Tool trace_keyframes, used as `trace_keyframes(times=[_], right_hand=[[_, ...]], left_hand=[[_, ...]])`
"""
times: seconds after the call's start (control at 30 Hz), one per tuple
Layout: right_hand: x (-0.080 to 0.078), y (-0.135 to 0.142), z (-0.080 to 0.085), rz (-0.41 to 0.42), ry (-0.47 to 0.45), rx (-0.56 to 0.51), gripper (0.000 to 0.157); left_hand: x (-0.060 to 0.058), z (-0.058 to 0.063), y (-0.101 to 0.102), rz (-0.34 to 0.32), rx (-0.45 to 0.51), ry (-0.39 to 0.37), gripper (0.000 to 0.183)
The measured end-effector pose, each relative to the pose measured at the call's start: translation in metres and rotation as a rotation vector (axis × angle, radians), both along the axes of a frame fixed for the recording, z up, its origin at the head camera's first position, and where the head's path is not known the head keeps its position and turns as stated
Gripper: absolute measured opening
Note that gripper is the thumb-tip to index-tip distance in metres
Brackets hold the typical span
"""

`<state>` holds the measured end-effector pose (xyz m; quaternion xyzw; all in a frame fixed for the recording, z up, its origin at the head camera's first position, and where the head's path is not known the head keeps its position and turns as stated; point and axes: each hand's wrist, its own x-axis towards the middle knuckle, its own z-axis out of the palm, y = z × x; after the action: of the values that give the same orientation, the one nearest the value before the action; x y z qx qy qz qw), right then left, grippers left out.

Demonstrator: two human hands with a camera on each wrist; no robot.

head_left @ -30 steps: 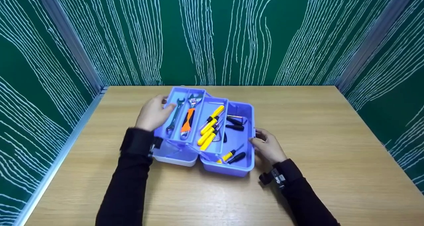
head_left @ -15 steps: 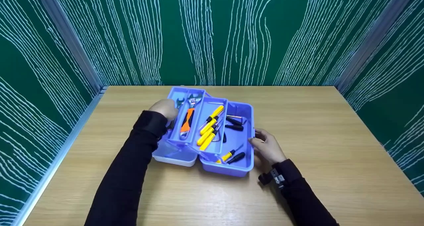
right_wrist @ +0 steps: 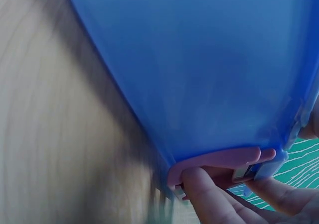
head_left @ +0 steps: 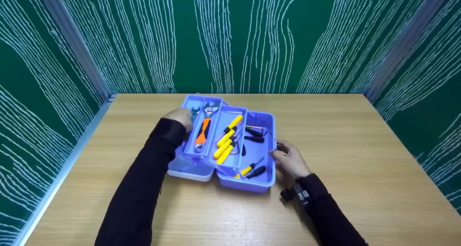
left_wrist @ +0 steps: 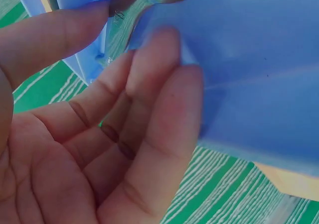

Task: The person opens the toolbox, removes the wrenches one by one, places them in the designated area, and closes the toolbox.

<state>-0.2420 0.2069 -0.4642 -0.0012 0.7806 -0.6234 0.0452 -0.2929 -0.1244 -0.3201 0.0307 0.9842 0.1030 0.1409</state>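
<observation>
A purple-blue toolbox (head_left: 272,130) stands unfolded on the table. My left hand (head_left: 180,117) reaches over the rim of its left upper tray, onto a dark green open-end wrench (head_left: 195,112). In the left wrist view the wrench (left_wrist: 122,30) shows between thumb and index finger, the other fingers curled beside it; the hand covers most of it from above. With my right hand (head_left: 292,161) I grip the box's right wall. A finger presses the pink latch (right_wrist: 219,159) in the right wrist view, and the thumb lies at the rim.
Beside the wrench lies an adjustable wrench (head_left: 204,129) with an orange handle. Several yellow-handled screwdrivers (head_left: 227,145) fill the middle tray. Black-handled tools (head_left: 255,138) lie in the deep right part. Green patterned walls (head_left: 245,40) enclose the wooden table (head_left: 342,130).
My left hand has moved right, from the tray's outer side to over the wrench, then stays nearly still. My right hand keeps its grip on the toolbox.
</observation>
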Motion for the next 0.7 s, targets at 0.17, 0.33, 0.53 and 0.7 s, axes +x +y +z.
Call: trace_keyframes(times=[0.17, 0.33, 0.53, 0.7], right_hand=[[0.001, 0.0, 0.001, 0.007, -0.004, -0.01, 0.056], [0.001, 0.0, 0.001, 0.012, 0.005, 0.016, 0.057], [0.001, -0.001, 0.0, 0.002, 0.009, 0.012, 0.054], [0.001, 0.0, 0.001, -0.005, 0.005, 0.015, 0.053]], left_hand=[[0.0, 0.0, 0.001, -0.008, -0.04, -0.002, 0.026], [0.001, 0.0, 0.003, -0.013, -0.076, -0.002, 0.027], [0.001, 0.004, 0.001, -0.027, -0.088, -0.027, 0.029], [0.005, 0.01, -0.002, -0.044, -0.026, -0.007, 0.016]])
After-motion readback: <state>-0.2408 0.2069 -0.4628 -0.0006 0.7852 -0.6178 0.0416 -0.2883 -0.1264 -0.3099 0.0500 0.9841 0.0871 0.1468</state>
